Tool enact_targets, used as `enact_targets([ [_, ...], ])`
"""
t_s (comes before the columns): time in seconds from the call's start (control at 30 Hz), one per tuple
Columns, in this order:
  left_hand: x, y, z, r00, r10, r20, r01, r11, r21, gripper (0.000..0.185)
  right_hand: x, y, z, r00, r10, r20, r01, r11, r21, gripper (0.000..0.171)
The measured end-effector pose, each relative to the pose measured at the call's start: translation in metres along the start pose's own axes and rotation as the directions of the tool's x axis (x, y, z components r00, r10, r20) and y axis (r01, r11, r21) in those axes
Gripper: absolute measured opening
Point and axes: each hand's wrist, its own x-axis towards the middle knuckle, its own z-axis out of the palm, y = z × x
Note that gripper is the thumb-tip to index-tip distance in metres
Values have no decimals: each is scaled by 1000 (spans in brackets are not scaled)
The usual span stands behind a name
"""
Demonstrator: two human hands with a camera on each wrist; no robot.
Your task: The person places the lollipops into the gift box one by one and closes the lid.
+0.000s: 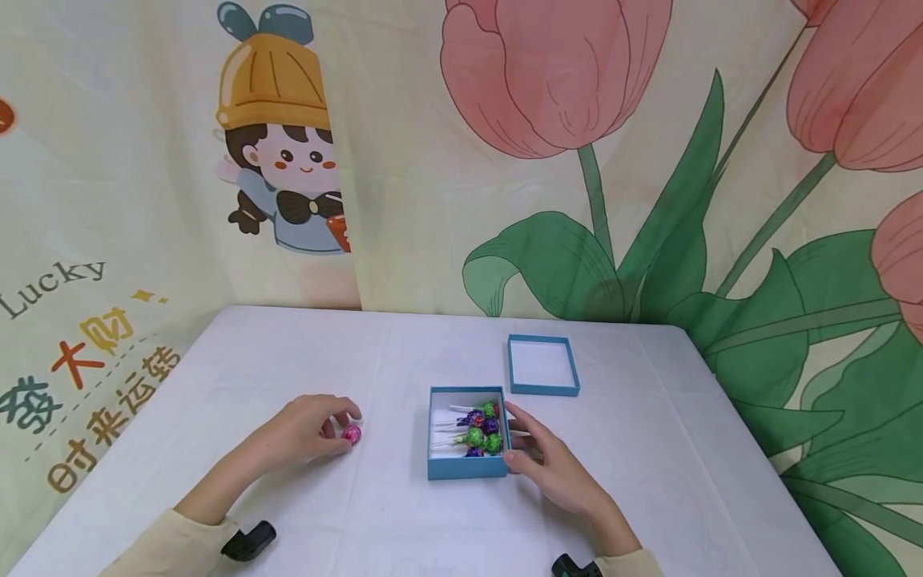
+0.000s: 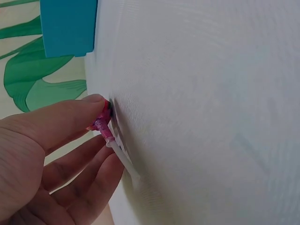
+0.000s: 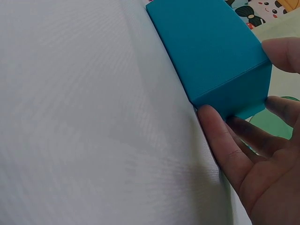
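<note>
Between the thumb and fingers of my left hand [image 1: 310,429] is a pink-wrapped lollipop [image 1: 352,433], low over the white cloth. In the left wrist view the thumb presses on the wrapped head of the lollipop [image 2: 104,123], and its white stick points away along the cloth. My right hand [image 1: 551,469] rests its fingertips against the right side of an uncovered blue box [image 1: 467,469]. Inside the box lie several lollipops [image 1: 476,437] in green and purple wrappers, sticks towards the left. The right wrist view shows straight fingers on the end wall of the box [image 3: 211,47].
A blue box lid [image 1: 542,393] with a white inside lies behind the box, to its right. White cloth covers the table [image 1: 389,529]. Behind the table hangs a printed backdrop [image 1: 404,200] with tulips and a cartoon figure.
</note>
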Motion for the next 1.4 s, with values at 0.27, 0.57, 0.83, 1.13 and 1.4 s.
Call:
enact_targets([
  [0.27,1,0,1,998,55,-5,-55,998,5,25,1,1,0,1000,0,-3,0,1000,-3,70],
  [0.57,2,-1,1,999,53,12,-53,999,10,27,1,0,0,1000,1,-3,-1,1000,-8,70],
  [0.83,3,-1,2,998,61,24,-61,998,14,29,1,1,0,1000,-1,-5,1,1000,-12,70],
  [1.13,7,12,-2,996,88,-2,-87,996,8,27,0,1,-1,1000,0,-2,0,1000,2,70],
  [1.4,15,28,-6,998,58,16,-58,998,10,27,0,0,-1,1000,0,2,0,1000,2,70],
])
